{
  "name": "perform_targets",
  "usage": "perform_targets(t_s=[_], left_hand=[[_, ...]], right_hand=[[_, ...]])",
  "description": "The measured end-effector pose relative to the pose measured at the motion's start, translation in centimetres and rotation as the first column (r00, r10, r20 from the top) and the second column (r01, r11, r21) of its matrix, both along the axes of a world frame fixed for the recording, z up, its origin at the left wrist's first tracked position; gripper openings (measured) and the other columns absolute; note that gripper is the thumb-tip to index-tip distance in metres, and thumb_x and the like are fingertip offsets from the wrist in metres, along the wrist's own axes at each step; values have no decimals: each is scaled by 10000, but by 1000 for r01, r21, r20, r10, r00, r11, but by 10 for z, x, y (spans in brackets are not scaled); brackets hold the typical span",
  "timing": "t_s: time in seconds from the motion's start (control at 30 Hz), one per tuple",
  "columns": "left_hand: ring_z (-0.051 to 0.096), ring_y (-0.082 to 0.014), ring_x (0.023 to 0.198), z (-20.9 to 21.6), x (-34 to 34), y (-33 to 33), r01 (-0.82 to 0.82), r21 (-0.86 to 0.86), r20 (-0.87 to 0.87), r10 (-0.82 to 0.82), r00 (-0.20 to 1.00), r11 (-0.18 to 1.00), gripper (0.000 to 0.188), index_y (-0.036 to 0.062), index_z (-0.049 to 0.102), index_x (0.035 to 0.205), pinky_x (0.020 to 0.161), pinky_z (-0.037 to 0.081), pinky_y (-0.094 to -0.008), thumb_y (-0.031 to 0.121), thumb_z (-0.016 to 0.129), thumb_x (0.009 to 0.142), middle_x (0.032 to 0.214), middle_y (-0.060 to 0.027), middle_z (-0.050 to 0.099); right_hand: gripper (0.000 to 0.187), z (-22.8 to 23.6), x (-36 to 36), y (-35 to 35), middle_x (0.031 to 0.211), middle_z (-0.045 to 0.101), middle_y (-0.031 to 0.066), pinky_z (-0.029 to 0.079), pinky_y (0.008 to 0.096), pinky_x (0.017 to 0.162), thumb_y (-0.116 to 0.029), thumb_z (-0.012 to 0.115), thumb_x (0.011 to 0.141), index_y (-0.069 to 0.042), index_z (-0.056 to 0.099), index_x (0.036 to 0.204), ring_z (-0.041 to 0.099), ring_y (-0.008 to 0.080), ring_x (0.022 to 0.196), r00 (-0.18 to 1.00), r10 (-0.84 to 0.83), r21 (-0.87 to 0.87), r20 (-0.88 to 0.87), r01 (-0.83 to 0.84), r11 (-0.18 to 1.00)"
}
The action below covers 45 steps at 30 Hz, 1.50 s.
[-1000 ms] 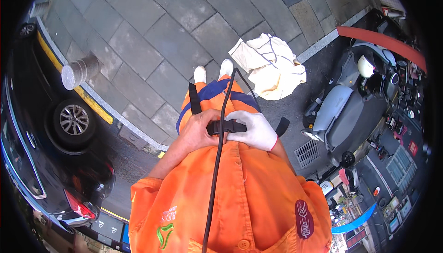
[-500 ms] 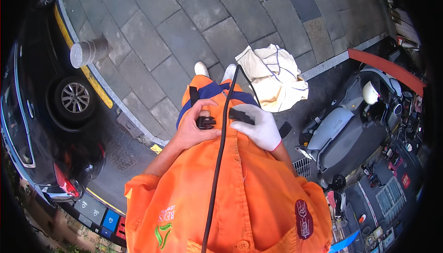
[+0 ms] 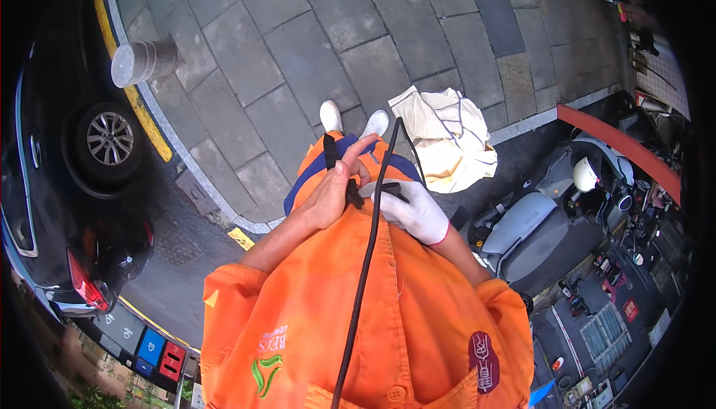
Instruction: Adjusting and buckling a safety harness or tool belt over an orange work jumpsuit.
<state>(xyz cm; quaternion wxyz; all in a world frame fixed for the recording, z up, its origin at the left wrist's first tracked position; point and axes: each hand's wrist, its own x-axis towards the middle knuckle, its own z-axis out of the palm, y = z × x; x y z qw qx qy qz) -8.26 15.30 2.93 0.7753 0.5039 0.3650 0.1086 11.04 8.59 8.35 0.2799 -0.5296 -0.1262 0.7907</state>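
Note:
In front of my waist, my bare left hand (image 3: 328,194) closes around a black plastic buckle piece (image 3: 353,194), its index finger stretched forward. Close on its right, my right hand (image 3: 420,214), in a white glove, grips the other black buckle piece (image 3: 394,190). The two hands nearly meet, and whether the pieces are joined is hidden by fingers. A black cord (image 3: 363,275) hangs down over my orange jacket (image 3: 328,297) and passes between the hands. A dark strap (image 3: 330,152) shows beyond my left hand.
A crumpled cream cloth (image 3: 447,140) lies on the grey paving (image 3: 321,51) ahead, right of my white shoes (image 3: 331,116). A stone bollard (image 3: 142,64) and a black car (image 3: 52,185) stand left. On the right are a parked scooter (image 3: 533,222) and a red bar (image 3: 619,148).
My left hand has moved right toward the gloved hand, and its index finger has straightened. The gap between the two buckle pieces has narrowed. The view has shifted slightly.

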Motion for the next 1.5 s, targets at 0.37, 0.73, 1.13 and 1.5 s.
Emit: perform_targets(t_s=[0.37,0.73,1.13,1.5], left_hand=[[433,-136,672,-12,-24,14,-134,-654,-184,15,983,744,1137,98,384,1574,555,325,-238,915,31,865,1001,-122,558],[594,-132,814,-37,-48,-7,-173,-749,-12,249,969,639,789,60,460,1506,701,503,-284,672,276,1043,984,-52,629],[678,-239,866,1,-92,-50,-114,439,-477,339,811,891,467,62,651,1101,735,543,-377,324,864,779,1036,-98,661],[626,-274,645,-9,-42,-52,-100,453,-438,319,841,886,281,-4,668,857,615,496,-364,232,639,1007,720,-113,645]], right_hand=[[387,-8,-67,7,909,662,-2,528,270,702,-191,652,1007,-7,580,1340,664,110,799,948,-72,283,311,-19,959],[223,-22,-75,-3,690,639,133,474,349,591,-203,694,954,17,664,946,651,219,622,734,31,256,679,-275,927],[197,-30,-10,7,761,651,40,467,279,657,-163,691,962,33,684,942,552,72,708,839,33,175,543,-152,973],[360,-27,13,23,877,714,149,550,323,696,-173,745,913,-21,656,1227,715,228,755,672,-9,376,740,-403,835]])
